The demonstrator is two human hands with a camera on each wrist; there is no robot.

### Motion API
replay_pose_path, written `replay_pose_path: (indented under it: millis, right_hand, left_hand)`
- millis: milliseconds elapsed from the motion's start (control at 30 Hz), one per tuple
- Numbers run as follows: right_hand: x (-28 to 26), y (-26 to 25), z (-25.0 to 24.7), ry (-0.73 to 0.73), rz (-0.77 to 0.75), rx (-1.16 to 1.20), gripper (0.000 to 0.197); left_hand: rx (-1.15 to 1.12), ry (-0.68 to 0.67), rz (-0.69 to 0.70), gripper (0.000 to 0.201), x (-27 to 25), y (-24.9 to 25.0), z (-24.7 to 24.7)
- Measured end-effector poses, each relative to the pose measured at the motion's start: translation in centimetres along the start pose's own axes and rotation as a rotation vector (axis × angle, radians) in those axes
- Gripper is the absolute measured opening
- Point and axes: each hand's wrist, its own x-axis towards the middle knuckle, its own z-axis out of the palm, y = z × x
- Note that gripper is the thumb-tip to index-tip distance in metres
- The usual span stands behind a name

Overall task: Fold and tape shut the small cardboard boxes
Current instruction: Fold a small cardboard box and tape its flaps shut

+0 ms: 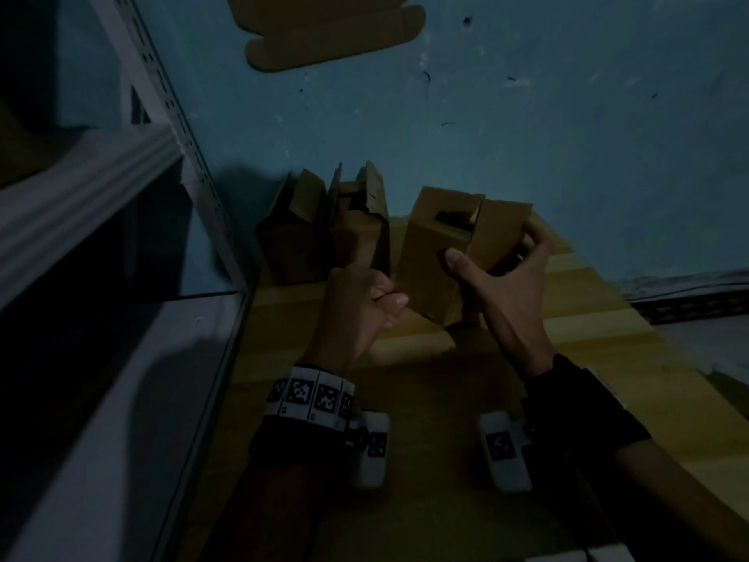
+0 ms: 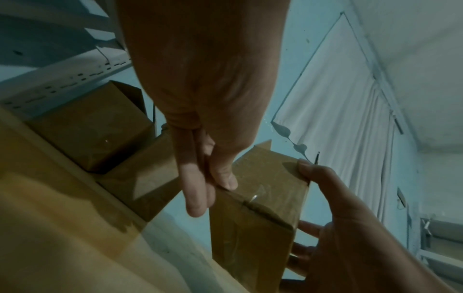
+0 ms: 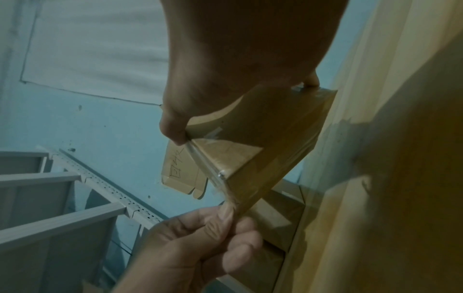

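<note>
In the head view my right hand [image 1: 490,253] grips a small brown cardboard box [image 1: 429,253] just above the yellow wooden table [image 1: 587,318], thumb on the near face and fingers round the far side. The box's top flaps stand partly open. My left hand [image 1: 389,302] is at the box's lower left corner. In the right wrist view, the left hand [image 3: 225,218] pinches a strip of clear tape [image 3: 223,190] between thumb and fingers. The strip runs from the box's [image 3: 265,142] corner. Shiny tape [image 2: 254,196] covers the box's bottom seam.
Two more folded boxes [image 1: 292,237] [image 1: 360,229] stand against the blue wall [image 1: 527,135] behind my left hand. A flat cardboard blank [image 1: 332,30] lies higher up on the blue surface. A white metal shelf rack [image 1: 101,176] borders the table on the left.
</note>
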Motion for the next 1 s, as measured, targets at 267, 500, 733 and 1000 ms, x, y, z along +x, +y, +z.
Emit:
replay_pose_path:
  millis: [267, 500, 733, 1000]
  right_hand:
    - [-0.4, -0.3, 0.8, 0.021, -0.008, -0.051, 0.13]
    - [-0.1, -1.7, -0.5, 0.09, -0.012, -0.066, 0.092]
    - [-0.2, -1.4, -0.9, -0.112, 0.12, -0.16, 0.105]
    - [0.5, -1.6, -1.9, -0.229, 0.167, -0.128, 0.125]
  left_hand:
    - [0.297, 0.035, 0.212, 0.022, -0.1, 0.1, -0.3]
    - [0.462, -0.021, 0.183, 0.004, -0.2, -0.2, -1.3]
    - [0.292, -0.034, -0.025, 0.029, 0.3, -0.7, -1.2]
    - [-0.123, -0.115, -0.044, 0.083, 0.0, -0.1, 0.1]
